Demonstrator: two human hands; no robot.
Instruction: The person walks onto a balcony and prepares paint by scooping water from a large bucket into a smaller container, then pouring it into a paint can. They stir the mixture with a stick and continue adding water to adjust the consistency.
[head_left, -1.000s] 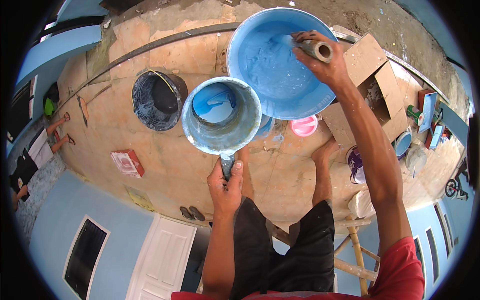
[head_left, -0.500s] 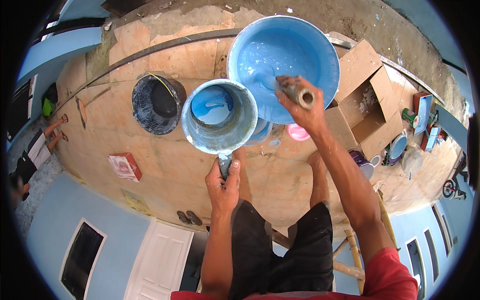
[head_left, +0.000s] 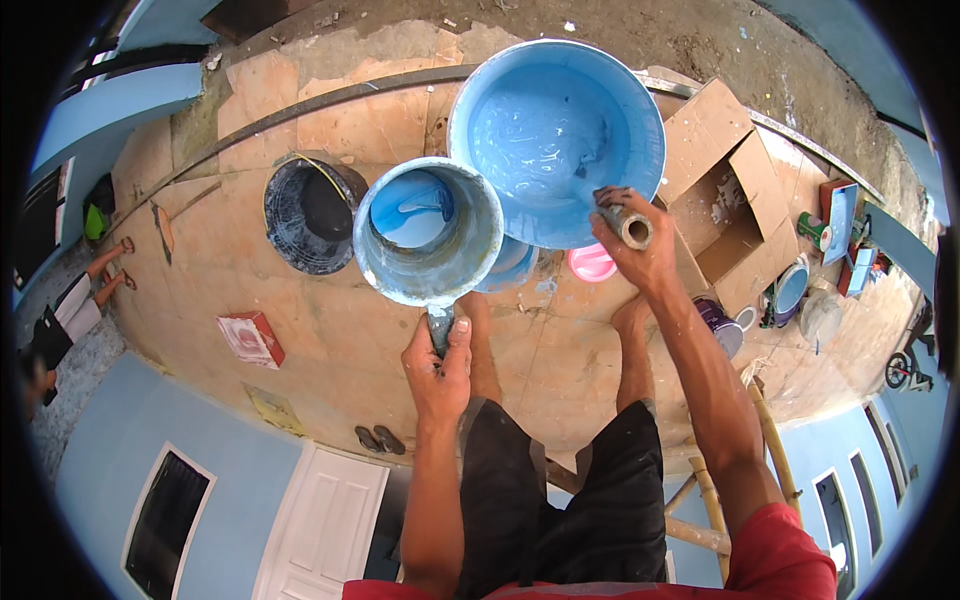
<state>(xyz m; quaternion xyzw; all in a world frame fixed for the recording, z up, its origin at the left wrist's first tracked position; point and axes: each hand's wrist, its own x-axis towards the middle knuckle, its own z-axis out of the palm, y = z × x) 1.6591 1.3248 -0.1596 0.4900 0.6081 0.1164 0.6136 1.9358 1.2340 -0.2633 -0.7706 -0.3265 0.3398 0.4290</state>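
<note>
My left hand [head_left: 437, 365] grips the short handle of a small paint-smeared pail [head_left: 482, 250] with light blue paint in its bottom. The pail is held out in front of me, high above the tiled floor. My right hand [head_left: 645, 258] is closed around a grey tube-shaped tool handle [head_left: 630, 227], at the near right rim of a big blue basin [head_left: 555, 140] of light blue paint. The tool's working end is hidden behind my hand. My bare feet and black shorts show below.
A black bucket [head_left: 310, 212] stands left of the pail. An open cardboard box [head_left: 725, 200], a pink lid [head_left: 590, 262], a purple can [head_left: 720, 325] and small tins lie at the right. A red box [head_left: 252, 338] and sandals [head_left: 375, 438] are on the floor. Bamboo poles [head_left: 770, 450] run under me. A person [head_left: 70, 300] lies far left.
My right hand has drawn the tool handle back from the far side of the big basin, across the paint, to its near right rim. The pail has stayed almost still.
</note>
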